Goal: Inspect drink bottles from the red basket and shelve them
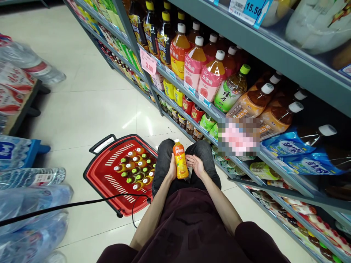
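Observation:
I am crouched in a shop aisle. My left hand (173, 168) grips an upright orange juice bottle (180, 160) with a yellow cap, held above my knees. My right hand (195, 164) is just right of the bottle, fingers spread and palm up, holding nothing. To the left on the floor stands a red shopping basket (109, 171) packed with several small bottles (137, 170) standing cap up.
Grey shelves (274, 51) on the right hold rows of large drink bottles (211, 75), with cans and small bottles lower down. Packs of bottled water (30, 204) are stacked on the left. A black cable (68, 206) runs across the pale tiled floor (90, 102).

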`<state>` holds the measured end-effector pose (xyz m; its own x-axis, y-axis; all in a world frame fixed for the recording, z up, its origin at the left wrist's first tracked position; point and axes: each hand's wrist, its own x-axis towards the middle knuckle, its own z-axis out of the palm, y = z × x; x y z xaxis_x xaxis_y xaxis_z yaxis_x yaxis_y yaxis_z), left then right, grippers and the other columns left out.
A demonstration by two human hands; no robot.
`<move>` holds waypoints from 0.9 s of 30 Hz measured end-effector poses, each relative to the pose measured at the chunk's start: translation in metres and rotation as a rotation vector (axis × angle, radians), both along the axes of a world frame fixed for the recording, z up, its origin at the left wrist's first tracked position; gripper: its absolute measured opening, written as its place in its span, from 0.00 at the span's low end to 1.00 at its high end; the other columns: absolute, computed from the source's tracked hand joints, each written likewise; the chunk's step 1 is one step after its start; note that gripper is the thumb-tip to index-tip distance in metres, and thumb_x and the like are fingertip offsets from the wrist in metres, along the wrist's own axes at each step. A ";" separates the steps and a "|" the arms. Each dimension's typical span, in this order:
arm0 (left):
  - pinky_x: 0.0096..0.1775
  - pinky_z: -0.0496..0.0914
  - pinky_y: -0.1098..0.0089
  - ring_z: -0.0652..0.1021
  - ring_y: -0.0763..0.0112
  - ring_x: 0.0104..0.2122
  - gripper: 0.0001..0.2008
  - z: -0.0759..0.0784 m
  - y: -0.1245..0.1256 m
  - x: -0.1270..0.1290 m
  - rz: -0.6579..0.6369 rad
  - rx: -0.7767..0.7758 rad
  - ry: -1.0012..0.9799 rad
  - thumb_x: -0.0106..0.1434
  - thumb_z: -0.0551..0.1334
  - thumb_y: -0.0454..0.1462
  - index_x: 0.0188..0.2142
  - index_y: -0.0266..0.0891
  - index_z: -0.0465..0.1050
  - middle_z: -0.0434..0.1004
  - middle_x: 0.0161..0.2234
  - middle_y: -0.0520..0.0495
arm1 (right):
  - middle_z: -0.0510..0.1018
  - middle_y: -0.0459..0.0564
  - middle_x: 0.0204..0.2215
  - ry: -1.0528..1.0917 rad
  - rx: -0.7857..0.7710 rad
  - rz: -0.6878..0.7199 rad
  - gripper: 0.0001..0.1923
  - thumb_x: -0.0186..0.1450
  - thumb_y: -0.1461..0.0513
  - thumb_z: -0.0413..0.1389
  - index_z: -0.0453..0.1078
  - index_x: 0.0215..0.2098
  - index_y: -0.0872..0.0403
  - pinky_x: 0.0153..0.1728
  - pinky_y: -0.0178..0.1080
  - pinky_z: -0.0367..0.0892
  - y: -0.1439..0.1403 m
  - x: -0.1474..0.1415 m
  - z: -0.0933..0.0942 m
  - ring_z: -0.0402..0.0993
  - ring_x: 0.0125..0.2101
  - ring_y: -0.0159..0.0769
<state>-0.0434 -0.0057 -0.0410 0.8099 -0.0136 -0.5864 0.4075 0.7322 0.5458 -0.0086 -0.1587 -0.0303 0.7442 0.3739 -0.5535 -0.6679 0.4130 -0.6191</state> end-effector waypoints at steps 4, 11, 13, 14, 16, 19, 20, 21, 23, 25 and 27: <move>0.44 0.75 0.58 0.81 0.50 0.43 0.43 -0.006 -0.004 0.003 -0.019 0.021 -0.023 0.61 0.58 0.69 0.54 0.32 0.76 0.82 0.43 0.35 | 0.84 0.56 0.49 -0.042 -0.009 -0.012 0.19 0.67 0.52 0.56 0.81 0.47 0.55 0.47 0.41 0.71 0.002 -0.001 0.003 0.81 0.45 0.42; 0.54 0.70 0.54 0.76 0.48 0.55 0.49 -0.005 -0.005 0.003 -0.126 0.106 -0.079 0.58 0.60 0.70 0.70 0.48 0.62 0.72 0.62 0.38 | 0.82 0.49 0.54 -0.191 -0.075 -0.068 0.26 0.60 0.58 0.67 0.74 0.57 0.50 0.52 0.38 0.71 0.009 -0.004 0.002 0.78 0.52 0.40; 0.56 0.68 0.52 0.75 0.46 0.56 0.50 -0.004 -0.003 0.001 -0.202 0.145 -0.074 0.58 0.58 0.71 0.71 0.50 0.59 0.70 0.65 0.38 | 0.81 0.49 0.53 -0.230 -0.134 -0.077 0.28 0.59 0.57 0.68 0.73 0.57 0.50 0.51 0.37 0.72 0.010 -0.005 -0.003 0.78 0.51 0.40; 0.56 0.67 0.51 0.75 0.45 0.57 0.50 -0.004 -0.002 0.000 -0.232 0.158 -0.085 0.58 0.58 0.71 0.71 0.50 0.59 0.70 0.65 0.38 | 0.82 0.50 0.52 -0.224 -0.160 -0.077 0.29 0.60 0.56 0.68 0.72 0.58 0.50 0.50 0.37 0.72 0.010 -0.005 -0.006 0.79 0.50 0.39; 0.57 0.66 0.50 0.74 0.43 0.58 0.50 -0.004 -0.001 -0.001 -0.263 0.174 -0.108 0.58 0.57 0.72 0.71 0.48 0.61 0.70 0.64 0.36 | 0.82 0.49 0.49 -0.183 -0.177 -0.091 0.29 0.61 0.53 0.67 0.71 0.58 0.50 0.47 0.36 0.73 0.010 -0.005 -0.011 0.80 0.46 0.38; 0.56 0.66 0.50 0.75 0.42 0.57 0.51 -0.003 0.000 -0.001 -0.257 0.170 -0.107 0.56 0.58 0.72 0.69 0.45 0.65 0.73 0.62 0.34 | 0.82 0.47 0.49 -0.151 -0.137 -0.138 0.27 0.62 0.50 0.64 0.72 0.57 0.50 0.45 0.34 0.73 0.010 -0.004 -0.016 0.80 0.45 0.36; 0.56 0.66 0.50 0.75 0.42 0.57 0.52 -0.003 0.001 0.000 -0.247 0.163 -0.103 0.56 0.58 0.73 0.68 0.44 0.66 0.74 0.61 0.33 | 0.82 0.47 0.49 -0.144 -0.128 -0.158 0.27 0.63 0.49 0.64 0.72 0.56 0.50 0.45 0.34 0.73 0.010 -0.003 -0.016 0.80 0.45 0.36; 0.55 0.67 0.51 0.76 0.42 0.56 0.52 -0.003 0.002 0.000 -0.239 0.155 -0.099 0.55 0.59 0.73 0.68 0.44 0.67 0.75 0.60 0.33 | 0.83 0.47 0.48 -0.129 -0.121 -0.176 0.27 0.63 0.47 0.63 0.73 0.56 0.50 0.45 0.34 0.73 0.010 -0.003 -0.016 0.80 0.46 0.36; 0.54 0.68 0.51 0.77 0.42 0.54 0.52 -0.003 0.003 0.000 -0.224 0.140 -0.097 0.54 0.60 0.72 0.66 0.41 0.69 0.77 0.58 0.32 | 0.84 0.48 0.46 -0.072 -0.108 -0.191 0.27 0.64 0.44 0.60 0.74 0.54 0.53 0.45 0.35 0.74 0.011 -0.002 -0.015 0.80 0.45 0.37; 0.53 0.68 0.52 0.77 0.42 0.53 0.50 -0.003 0.004 -0.001 -0.211 0.123 -0.102 0.55 0.61 0.71 0.63 0.38 0.73 0.78 0.56 0.31 | 0.85 0.51 0.43 0.005 -0.070 -0.178 0.30 0.66 0.41 0.56 0.75 0.51 0.55 0.44 0.37 0.76 0.010 -0.002 -0.012 0.81 0.44 0.40; 0.52 0.69 0.52 0.78 0.42 0.52 0.47 -0.002 0.005 -0.001 -0.195 0.108 -0.109 0.57 0.60 0.70 0.59 0.35 0.76 0.80 0.54 0.29 | 0.85 0.53 0.41 0.059 -0.005 -0.156 0.33 0.68 0.38 0.51 0.76 0.49 0.56 0.42 0.40 0.77 0.010 -0.001 -0.007 0.82 0.43 0.42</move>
